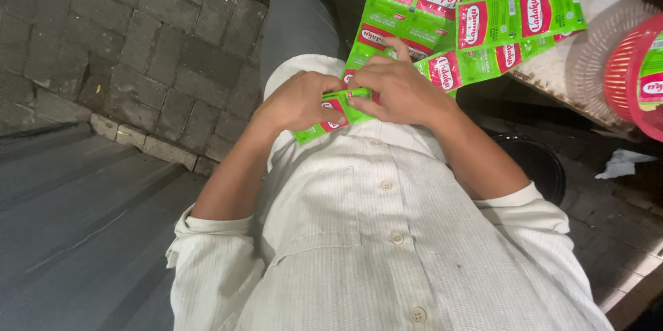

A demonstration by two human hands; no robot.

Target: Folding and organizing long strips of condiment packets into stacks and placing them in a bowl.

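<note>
Pinching green sachet strip taut: left hand, right hand fingers closed on it; loose sachets at 1 o'clock on bench.

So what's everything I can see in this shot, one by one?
Green and red foil sachets in joined strips: many, too overlapped to count; spread over the bench and trailing down to the hands.
Worn pale bench top: one, upper right.
Red plastic basket: one, right edge, with a green sachet inside.
Grey paving bricks: ground, upper left.
White crumpled paper: one, on the ground at right.
Round black container: one, below the bench.
White buttoned shirt: one, on the person.
Left hand: gripping a sachet strip.
Right hand: gripping the same strip.
</note>
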